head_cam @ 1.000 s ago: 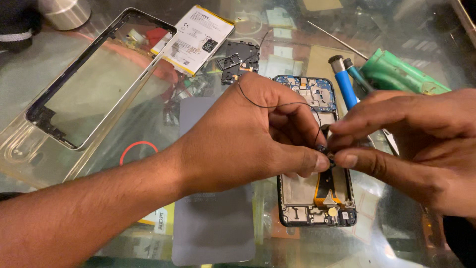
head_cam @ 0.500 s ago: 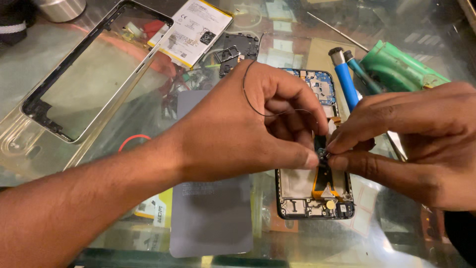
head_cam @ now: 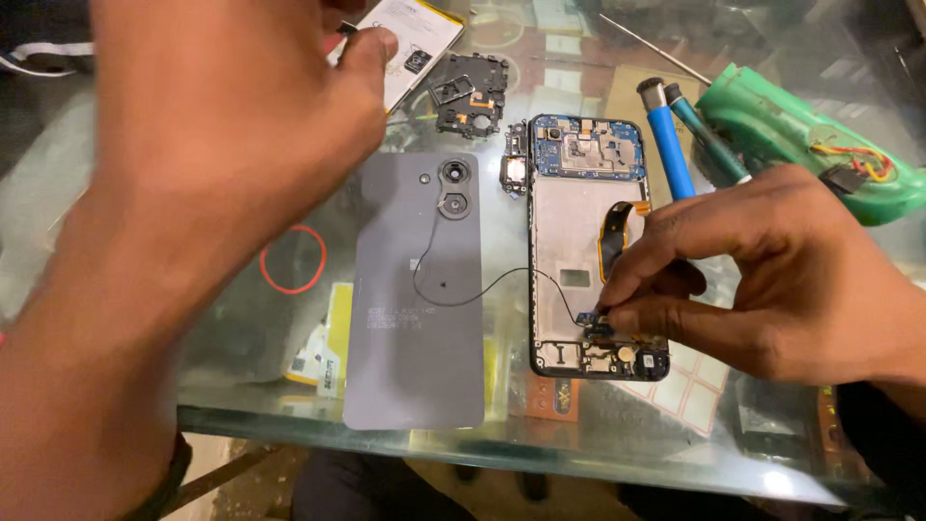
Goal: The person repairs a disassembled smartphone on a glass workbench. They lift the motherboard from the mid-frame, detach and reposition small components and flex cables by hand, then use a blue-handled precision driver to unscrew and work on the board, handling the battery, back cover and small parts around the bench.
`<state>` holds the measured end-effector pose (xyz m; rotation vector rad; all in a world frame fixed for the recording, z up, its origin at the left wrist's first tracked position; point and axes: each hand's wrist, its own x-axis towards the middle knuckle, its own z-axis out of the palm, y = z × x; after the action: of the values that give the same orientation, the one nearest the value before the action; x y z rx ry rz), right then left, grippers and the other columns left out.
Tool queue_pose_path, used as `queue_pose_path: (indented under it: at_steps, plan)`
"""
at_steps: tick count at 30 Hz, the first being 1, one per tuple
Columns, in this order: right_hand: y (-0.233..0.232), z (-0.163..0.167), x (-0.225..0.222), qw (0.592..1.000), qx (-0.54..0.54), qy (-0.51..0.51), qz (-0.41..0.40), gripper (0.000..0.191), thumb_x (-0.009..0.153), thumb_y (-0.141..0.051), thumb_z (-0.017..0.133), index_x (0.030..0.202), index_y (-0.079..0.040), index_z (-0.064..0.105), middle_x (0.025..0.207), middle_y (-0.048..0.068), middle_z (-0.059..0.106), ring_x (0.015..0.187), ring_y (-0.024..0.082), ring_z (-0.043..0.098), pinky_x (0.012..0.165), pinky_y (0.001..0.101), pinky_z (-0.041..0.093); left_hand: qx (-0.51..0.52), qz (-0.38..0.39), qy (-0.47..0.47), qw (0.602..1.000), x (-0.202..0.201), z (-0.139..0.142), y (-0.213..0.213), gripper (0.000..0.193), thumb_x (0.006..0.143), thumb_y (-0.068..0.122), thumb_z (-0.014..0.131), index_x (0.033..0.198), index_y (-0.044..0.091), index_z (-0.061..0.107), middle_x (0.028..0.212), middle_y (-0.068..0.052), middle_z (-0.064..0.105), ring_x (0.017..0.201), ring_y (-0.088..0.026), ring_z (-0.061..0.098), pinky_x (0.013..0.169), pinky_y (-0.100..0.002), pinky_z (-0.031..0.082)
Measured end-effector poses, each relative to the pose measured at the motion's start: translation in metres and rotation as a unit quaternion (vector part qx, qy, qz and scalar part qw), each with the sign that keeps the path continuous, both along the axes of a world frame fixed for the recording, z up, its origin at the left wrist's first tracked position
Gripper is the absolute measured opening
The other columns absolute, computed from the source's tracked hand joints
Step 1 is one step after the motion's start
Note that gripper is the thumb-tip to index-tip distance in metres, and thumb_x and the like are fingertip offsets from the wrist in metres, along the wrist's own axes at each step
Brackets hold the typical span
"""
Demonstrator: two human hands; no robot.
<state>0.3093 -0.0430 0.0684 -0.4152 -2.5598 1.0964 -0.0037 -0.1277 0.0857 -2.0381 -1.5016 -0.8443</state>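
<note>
An opened phone chassis (head_cam: 569,241) lies on the glass table, its blue circuit board at the top end. My right hand (head_cam: 791,280) pinches a small board part (head_cam: 590,321) at the chassis's lower end. From there a thin black cable (head_cam: 463,294) trails left across a grey back cover (head_cam: 415,309) lying beside the chassis. My left hand (head_cam: 241,125) is raised and blurred at the upper left. Its fingertips are near a white battery (head_cam: 415,34). Whether it holds anything is unclear.
A black plastic shield (head_cam: 473,92) and a small loose part (head_cam: 513,172) lie above the cover. Blue-handled screwdrivers (head_cam: 668,145) and a green tool holder (head_cam: 810,135) sit at the right. A red ring (head_cam: 292,260) lies at the left. The glass table edge (head_cam: 482,449) runs along the front.
My left hand has let go at the chassis and lifted away to the upper left, uncovering the grey back cover. My right hand stays pinched at the chassis's lower end.
</note>
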Motion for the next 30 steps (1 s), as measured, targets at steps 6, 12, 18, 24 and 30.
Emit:
queue_pose_path:
  at_steps: [6, 12, 18, 24, 30]
  plan:
    - [-0.002, 0.001, -0.003, 0.999, -0.016, 0.026, -0.015, 0.01, 0.08, -0.006, 0.083, 0.089, -0.007, 0.079, 0.086, 0.002, 0.08, 0.078, 0.011, 0.074, 0.069, 0.0245, 0.058, 0.011, -0.003, -0.322, 0.947, 0.102, -0.004, -0.097, 0.015, 0.087, -0.003, 0.079, 0.098, 0.001, 0.069, 0.091, -0.008, 0.071, 0.082, -0.015, 0.074, 0.077, -0.024, 0.058]
    - [-0.003, 0.002, -0.003, 0.992, 0.104, 0.074, -0.009, 0.012, 0.075, 0.001, 0.079, 0.085, -0.004, 0.074, 0.085, 0.005, 0.077, 0.075, 0.012, 0.075, 0.069, 0.0251, 0.06, 0.006, -0.039, -0.272, 0.962, 0.135, -0.027, -0.091, 0.029, 0.077, -0.006, 0.075, 0.105, 0.001, 0.07, 0.104, -0.014, 0.07, 0.1, -0.031, 0.068, 0.089, -0.04, 0.057]
    - [-0.011, 0.011, -0.008, 0.975, 0.168, 0.131, 0.058, 0.013, 0.075, 0.003, 0.081, 0.08, -0.003, 0.071, 0.081, 0.007, 0.074, 0.072, 0.017, 0.075, 0.064, 0.0266, 0.058, -0.056, -0.077, -0.21, 0.973, 0.13, -0.04, -0.07, 0.029, 0.079, 0.003, 0.076, 0.107, 0.0, 0.068, 0.108, -0.015, 0.071, 0.116, -0.041, 0.062, 0.1, -0.052, 0.045]
    - [-0.014, 0.015, -0.008, 0.97, 0.169, 0.151, 0.087, 0.013, 0.075, 0.004, 0.08, 0.08, -0.003, 0.071, 0.078, 0.006, 0.073, 0.067, 0.018, 0.073, 0.059, 0.027, 0.056, -0.126, -0.131, -0.317, 0.931, 0.128, -0.047, -0.073, 0.022, 0.08, 0.005, 0.078, 0.1, 0.002, 0.07, 0.094, -0.009, 0.074, 0.115, -0.036, 0.065, 0.101, -0.047, 0.046]
    - [-0.015, 0.015, -0.009, 0.967, 0.166, 0.157, 0.11, 0.014, 0.076, 0.004, 0.081, 0.078, -0.002, 0.069, 0.079, 0.007, 0.073, 0.066, 0.018, 0.072, 0.057, 0.0277, 0.054, -0.159, -0.12, -0.372, 0.907, 0.129, -0.051, -0.076, 0.015, 0.087, 0.01, 0.08, 0.101, 0.007, 0.076, 0.099, -0.003, 0.079, 0.114, -0.026, 0.072, 0.103, -0.038, 0.052]
